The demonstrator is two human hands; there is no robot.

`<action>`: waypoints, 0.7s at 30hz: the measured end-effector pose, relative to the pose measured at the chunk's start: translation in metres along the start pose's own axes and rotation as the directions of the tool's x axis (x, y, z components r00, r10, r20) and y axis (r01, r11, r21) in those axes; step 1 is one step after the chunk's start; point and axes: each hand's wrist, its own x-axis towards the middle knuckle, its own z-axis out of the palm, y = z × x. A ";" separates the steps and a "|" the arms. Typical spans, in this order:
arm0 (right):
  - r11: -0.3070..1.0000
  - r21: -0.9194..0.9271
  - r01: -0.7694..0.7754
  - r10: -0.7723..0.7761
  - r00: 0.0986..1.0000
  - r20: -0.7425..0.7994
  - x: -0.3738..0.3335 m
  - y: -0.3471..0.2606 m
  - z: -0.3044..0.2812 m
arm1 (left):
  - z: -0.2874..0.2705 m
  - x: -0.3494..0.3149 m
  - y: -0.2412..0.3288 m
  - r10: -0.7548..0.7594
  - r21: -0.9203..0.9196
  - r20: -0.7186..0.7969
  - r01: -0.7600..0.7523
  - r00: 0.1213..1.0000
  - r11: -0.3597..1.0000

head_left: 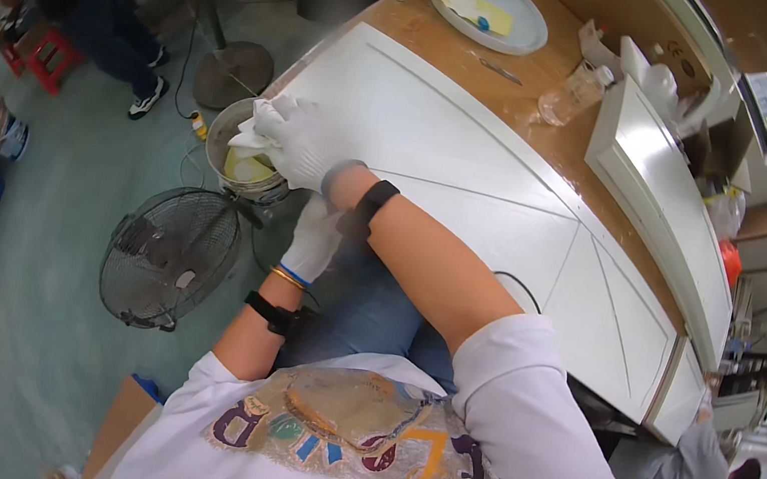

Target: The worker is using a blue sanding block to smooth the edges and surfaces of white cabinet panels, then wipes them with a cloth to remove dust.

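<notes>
My right hand [313, 145], in a white knit glove, is closed on a crumpled white cloth [263, 121] over the near left edge of a large white panel [449, 149]. Thin grooves run across the panel, which lies on the brown worktable. My left hand [310, 240], also gloved, is below the right wrist. Its fingers are hidden behind my right forearm, so its grip does not show. Just left of the hands stands a bucket [214, 145] with something yellow inside.
A floor fan [173, 255] stands near my left arm. On the table are a white oval tray [524, 35], a clear bottle [575, 94] and another white panel [665, 195]. One person [112, 11] stands far left; another [674, 476] is at the right.
</notes>
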 end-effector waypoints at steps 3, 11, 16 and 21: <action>0.982 -0.009 -0.190 0.190 0.973 0.129 -0.034 0.032 -0.035 | 0.017 -0.003 0.025 0.002 0.050 0.135 -0.009 0.991 0.999; 0.732 -0.306 -0.609 0.648 0.761 0.037 -0.222 0.011 -0.159 | 0.026 -0.011 0.036 0.098 -0.426 0.336 0.058 0.937 0.903; 0.388 -0.392 -0.834 0.822 0.506 -0.263 -0.368 -0.019 -0.252 | 0.016 -0.009 0.028 -0.022 -0.435 0.146 0.084 0.989 0.896; -0.369 -0.503 -0.781 0.872 -0.103 -0.479 -0.502 -0.039 -0.352 | 0.039 -0.014 0.027 -0.158 -0.346 0.040 0.162 0.987 0.924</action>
